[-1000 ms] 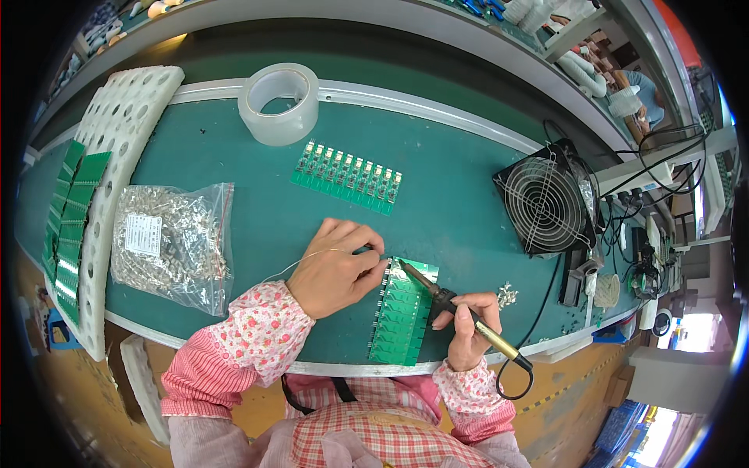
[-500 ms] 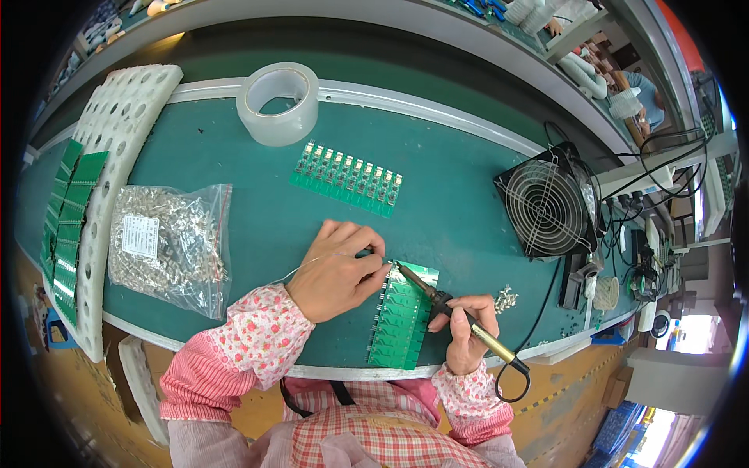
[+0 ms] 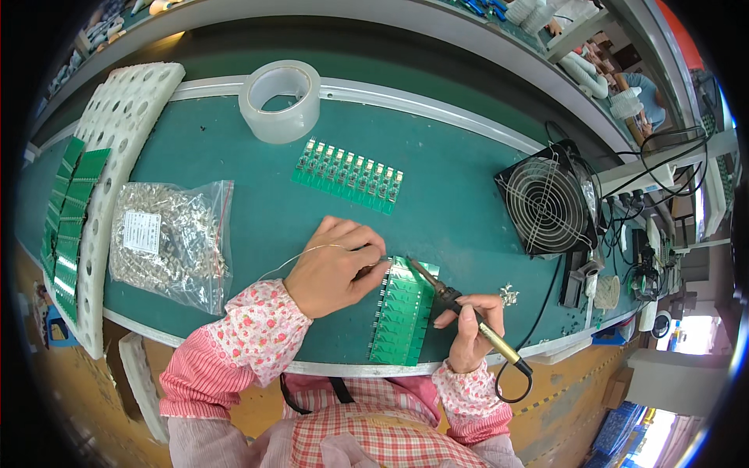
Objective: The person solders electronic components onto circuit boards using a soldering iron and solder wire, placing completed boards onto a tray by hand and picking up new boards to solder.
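1. Worktop [image 3: 452,222], flat and green-surfaced with a pale metal edge, spreads beneath the things listed below.
2. A white foam tray [image 3: 129,144] pierced with rows of round holes runs along the left end, with long green circuit boards [image 3: 74,222] lying on its outer side.
3. A clear plastic bag [image 3: 183,253], filled with small silvery metal parts and bearing a white label, lies just right of the tray.
4. A square black fan [image 3: 542,199] with a round wire grille stands tilted on the right.
5. A thick roll of clear tape [image 3: 282,126] sits at the back edge.
6. The bare left hand [image 3: 335,269] is curled, thumb closed toward forefinger, holding thin pale solder wire [image 3: 308,251]; the wire's end at the fingertips is too small to make out.
7. The bare right hand [image 3: 472,335] pinches a soldering iron [image 3: 443,293] with a brass-coloured handle and black cord, pen-fashion.
8. A green rectangular circuit-board panel [image 3: 399,316], pins along its left edge, lies near the front edge between the hands. The iron's tip is at its top end; contact cannot be told.
9. A second green panel [image 3: 347,178], carrying a row of pale components, lies farther back, near the tape.
10. A small heap of silvery parts [image 3: 508,295] lies beyond the right hand.
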Tool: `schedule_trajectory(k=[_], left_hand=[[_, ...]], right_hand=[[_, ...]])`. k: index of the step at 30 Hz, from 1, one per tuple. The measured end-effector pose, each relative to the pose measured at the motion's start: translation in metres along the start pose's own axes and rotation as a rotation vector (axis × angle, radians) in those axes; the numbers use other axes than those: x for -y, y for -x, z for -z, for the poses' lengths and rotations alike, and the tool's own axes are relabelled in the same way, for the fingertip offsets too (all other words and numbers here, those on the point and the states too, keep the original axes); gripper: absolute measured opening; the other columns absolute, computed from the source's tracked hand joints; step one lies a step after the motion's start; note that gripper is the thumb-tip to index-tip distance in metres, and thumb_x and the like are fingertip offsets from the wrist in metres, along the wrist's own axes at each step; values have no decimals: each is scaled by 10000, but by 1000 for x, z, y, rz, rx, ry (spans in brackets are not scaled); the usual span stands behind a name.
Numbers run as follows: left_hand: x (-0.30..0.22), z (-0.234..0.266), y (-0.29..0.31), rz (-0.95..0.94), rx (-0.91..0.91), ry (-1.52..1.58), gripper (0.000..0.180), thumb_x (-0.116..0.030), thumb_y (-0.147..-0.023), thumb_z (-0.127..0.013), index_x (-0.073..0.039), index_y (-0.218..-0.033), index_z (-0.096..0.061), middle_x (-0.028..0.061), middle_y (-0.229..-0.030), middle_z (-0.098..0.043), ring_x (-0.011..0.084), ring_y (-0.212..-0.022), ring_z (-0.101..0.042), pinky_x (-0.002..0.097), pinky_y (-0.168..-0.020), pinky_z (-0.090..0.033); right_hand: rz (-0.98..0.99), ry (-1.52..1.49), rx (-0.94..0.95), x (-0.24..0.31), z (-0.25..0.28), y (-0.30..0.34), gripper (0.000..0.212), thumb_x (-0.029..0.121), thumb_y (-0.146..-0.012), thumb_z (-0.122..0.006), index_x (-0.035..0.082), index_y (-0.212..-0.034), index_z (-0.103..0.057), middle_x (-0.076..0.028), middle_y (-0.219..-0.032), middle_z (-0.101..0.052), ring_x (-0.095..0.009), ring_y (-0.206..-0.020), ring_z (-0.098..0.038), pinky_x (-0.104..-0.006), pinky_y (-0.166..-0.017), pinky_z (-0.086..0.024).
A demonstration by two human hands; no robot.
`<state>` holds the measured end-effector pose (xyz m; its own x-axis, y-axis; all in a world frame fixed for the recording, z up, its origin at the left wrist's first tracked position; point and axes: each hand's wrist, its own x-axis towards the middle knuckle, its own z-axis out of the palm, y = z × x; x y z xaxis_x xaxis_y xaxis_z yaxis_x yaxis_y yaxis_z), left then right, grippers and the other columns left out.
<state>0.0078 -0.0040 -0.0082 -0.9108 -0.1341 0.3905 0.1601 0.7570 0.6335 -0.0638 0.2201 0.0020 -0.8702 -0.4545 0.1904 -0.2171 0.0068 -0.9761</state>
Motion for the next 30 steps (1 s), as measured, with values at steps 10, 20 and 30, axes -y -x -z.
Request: schedule_trajectory(k=[10, 20, 30], left_hand=[[-4, -8, -10, -51, 106, 56, 193, -135, -732, -745, -98, -818, -576, 6, -998, -652, 205, -1113, -565, 379, -982, -362], [-17, 9, -11, 280, 88, 58, 107, -134, -887, -587, -49, -828, -560, 81, -834, -620, 262, -866, -601, 393, -895, -396], [-19, 2, -2, 124, 88, -2, 59, -70, -830, -601, -49, -801, -554, 48, -838, -602, 243, -862, -558, 387, -916, -346]], right_hand=[[61, 42, -158, 5, 2, 15, 119, 32, -893, -565, -28, -975, -504, -122, -713, -633, -152, -629, -640, -256, -583, -530], [113, 59, -142, 7, 23, 3, 120, 18, -889, -580, -31, -951, -490, -115, -692, -623, -139, -559, -618, -247, -529, -499], [-28, -42, -93, 1, 13, 1, 120, 48, -900, -567, -29, -903, -475, -124, -704, -630, -124, -533, -602, -244, -497, -486]])
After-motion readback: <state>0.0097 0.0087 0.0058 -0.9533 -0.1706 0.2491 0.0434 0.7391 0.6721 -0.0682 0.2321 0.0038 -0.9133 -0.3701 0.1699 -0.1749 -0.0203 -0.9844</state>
